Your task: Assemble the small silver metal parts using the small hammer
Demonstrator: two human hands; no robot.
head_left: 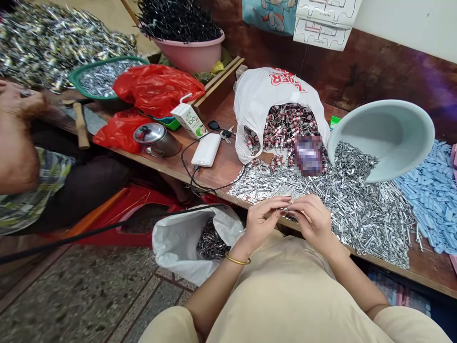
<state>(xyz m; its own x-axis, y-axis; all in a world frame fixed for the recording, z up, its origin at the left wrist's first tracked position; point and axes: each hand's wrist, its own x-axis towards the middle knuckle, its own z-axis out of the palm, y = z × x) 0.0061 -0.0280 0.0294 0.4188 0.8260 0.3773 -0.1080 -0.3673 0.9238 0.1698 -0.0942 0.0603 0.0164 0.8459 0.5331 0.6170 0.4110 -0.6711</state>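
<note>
My left hand (263, 220) and my right hand (312, 220) meet at the table's front edge, fingers pinched together. Between the fingertips is a small metal piece (284, 209), mostly hidden, so its exact kind cannot be made out. Just beyond my hands spreads a heap of small silvery metal parts (367, 216), flat and elongated. Behind the heap lies a white plastic bag (250, 95) on its side, its mouth showing many red and silver keychain-like pieces (289, 124). A blurred-out phone-like object (308, 156) rests in front of the bag.
A tilted grey basin (403, 138) spills metal parts at right, beside light-blue pieces (428, 200). Leftward are a white power bank (206, 150) with cable, a drink carton (189, 120), a metal mug (157, 139) and a hammer (82, 126). Another person's arm (17, 143) is far left; an open sack (178, 238) stands below.
</note>
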